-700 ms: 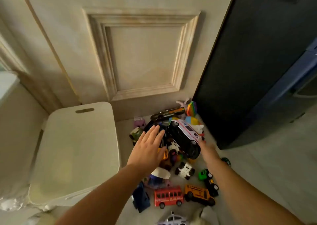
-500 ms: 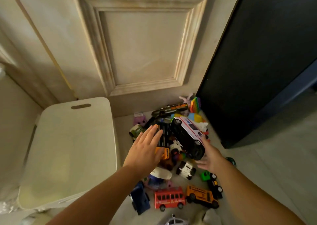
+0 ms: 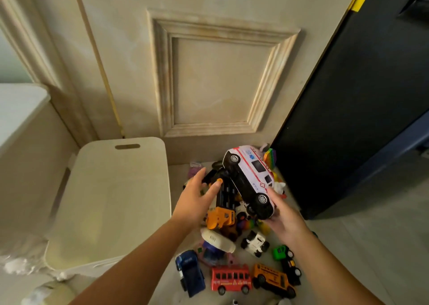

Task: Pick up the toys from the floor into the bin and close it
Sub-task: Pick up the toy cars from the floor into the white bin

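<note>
Nearest, a glossy red plastic toy bus (image 3: 231,279) and a boxy yellow school bus (image 3: 270,279) lie on the pale floor (image 3: 359,246). The right hand (image 3: 286,221) grips one end of a smooth white plastic ambulance (image 3: 251,177), tilted above the pile (image 3: 221,217); held off-centre, it could pivot loose. The left hand (image 3: 196,200), fingers spread, holds nothing. Beyond, the rounded cream bin (image 3: 111,200) is closed, blocking any drop.

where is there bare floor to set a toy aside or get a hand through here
Bare tile lies right of the green truck and yellow bus, in front of the dark cabinet. The bin lid is bare too. Between that lid and the cabinet the toys are packed tight, under the left hand and the white ambulance gripped by the right hand.
</note>
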The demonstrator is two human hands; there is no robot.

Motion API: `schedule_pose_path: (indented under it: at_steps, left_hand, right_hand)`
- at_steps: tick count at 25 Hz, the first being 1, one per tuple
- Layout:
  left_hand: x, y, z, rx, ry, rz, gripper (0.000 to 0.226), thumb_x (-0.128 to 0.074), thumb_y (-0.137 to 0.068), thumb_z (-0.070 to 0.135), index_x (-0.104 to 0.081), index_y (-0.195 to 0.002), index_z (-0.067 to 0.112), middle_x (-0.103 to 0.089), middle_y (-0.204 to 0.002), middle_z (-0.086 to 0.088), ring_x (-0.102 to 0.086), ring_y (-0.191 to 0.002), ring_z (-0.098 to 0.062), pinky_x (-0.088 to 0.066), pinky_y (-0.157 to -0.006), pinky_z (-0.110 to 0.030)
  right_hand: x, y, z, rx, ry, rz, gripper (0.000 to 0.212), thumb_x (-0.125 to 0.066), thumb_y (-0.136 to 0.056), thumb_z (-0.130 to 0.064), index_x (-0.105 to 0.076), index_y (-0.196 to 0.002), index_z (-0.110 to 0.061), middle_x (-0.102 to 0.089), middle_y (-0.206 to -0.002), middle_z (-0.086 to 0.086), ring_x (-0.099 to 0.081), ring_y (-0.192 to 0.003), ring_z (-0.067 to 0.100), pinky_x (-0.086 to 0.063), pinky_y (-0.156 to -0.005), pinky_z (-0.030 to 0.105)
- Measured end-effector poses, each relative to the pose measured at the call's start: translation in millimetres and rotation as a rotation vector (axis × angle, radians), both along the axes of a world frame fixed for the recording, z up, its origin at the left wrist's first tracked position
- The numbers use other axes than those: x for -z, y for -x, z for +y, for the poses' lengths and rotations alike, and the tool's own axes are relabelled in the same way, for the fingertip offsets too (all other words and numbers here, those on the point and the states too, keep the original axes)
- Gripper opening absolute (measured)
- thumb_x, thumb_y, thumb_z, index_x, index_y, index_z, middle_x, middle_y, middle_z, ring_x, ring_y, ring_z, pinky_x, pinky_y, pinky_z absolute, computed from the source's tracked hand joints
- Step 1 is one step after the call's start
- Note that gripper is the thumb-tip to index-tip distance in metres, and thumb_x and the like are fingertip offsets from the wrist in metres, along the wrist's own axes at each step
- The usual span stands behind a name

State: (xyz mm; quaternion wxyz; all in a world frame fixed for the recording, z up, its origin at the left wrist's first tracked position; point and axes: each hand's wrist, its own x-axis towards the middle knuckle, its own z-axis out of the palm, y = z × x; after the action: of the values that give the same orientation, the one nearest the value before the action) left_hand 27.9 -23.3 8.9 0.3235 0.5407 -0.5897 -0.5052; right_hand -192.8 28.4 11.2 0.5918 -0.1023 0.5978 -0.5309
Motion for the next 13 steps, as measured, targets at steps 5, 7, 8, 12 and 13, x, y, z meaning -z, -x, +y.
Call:
schedule_pose_path:
  at_steps: [5, 7, 8, 12, 13]
  left_hand:
    - [-28.4, -57.1, 1.4, -0.139, -0.426, 0.638, 0.088, -0.074, -0.069, 0.059, -0.031, -0.144, 0.039, -0.059, -0.135, -0.003, -0.064, -0.11, -0.027, -0.056, -0.074, -0.038]
    - [-28.2, -88.6, 0.1, -0.225, -0.429, 0.728, 0.074, -0.074, -0.072, 0.052, -0.047, -0.137, 0.028, -0.067, -0.124, -0.008, -0.07, -0.099, -0.027, -0.058, -0.073, -0.04]
    - [-27.0, -105.2, 0.1, -0.293, -0.417, 0.765, 0.064, -0.073, -0.077, 0.046, -0.053, -0.133, 0.024, -0.069, -0.121, -0.009, -0.072, -0.093, -0.026, -0.059, -0.071, -0.037]
    - [-21.0, -167.8, 8.6, -0.495, -0.429, 0.939, 0.037, -0.062, -0.088, 0.042, -0.067, -0.113, 0.015, -0.075, -0.101, -0.012, -0.073, -0.08, -0.021, -0.06, -0.068, -0.031]
    - [-18.9, -177.3, 11.1, -0.522, -0.429, 0.981, 0.035, -0.062, -0.089, 0.042, -0.067, -0.11, 0.015, -0.076, -0.097, -0.011, -0.073, -0.079, -0.02, -0.061, -0.071, -0.032]
  right_hand:
    - [-39.2, -94.2, -19.3, -0.269, 0.196, 0.154, 0.056, -0.078, -0.073, -0.023, -0.056, -0.125, -0.016, -0.073, -0.11, 0.009, -0.071, -0.099, 0.022, -0.054, -0.085, 0.039]
    - [-42.3, -133.7, -26.1, -0.35, 0.223, 0.273, 0.047, -0.076, -0.078, -0.021, -0.055, -0.121, -0.023, -0.073, -0.103, 0.003, -0.07, -0.096, 0.018, -0.054, -0.084, 0.032]
    - [-42.8, -151.0, -29.0, -0.369, 0.239, 0.27, 0.037, -0.069, -0.085, -0.024, -0.055, -0.119, -0.025, -0.073, -0.1, 0.001, -0.069, -0.095, 0.015, -0.054, -0.082, 0.029]
    - [-21.7, -205.8, -37.5, -0.529, 0.189, 0.538, 0.03, -0.044, -0.1, -0.026, -0.054, -0.128, -0.024, -0.063, -0.116, 0.0, -0.06, -0.108, 0.018, -0.049, -0.088, 0.027]
    - [-8.2, -211.8, -34.6, -0.671, 0.156, 0.754, 0.034, -0.045, -0.099, -0.025, -0.053, -0.132, -0.027, -0.056, -0.121, -0.001, -0.057, -0.108, 0.017, -0.048, -0.086, 0.025]
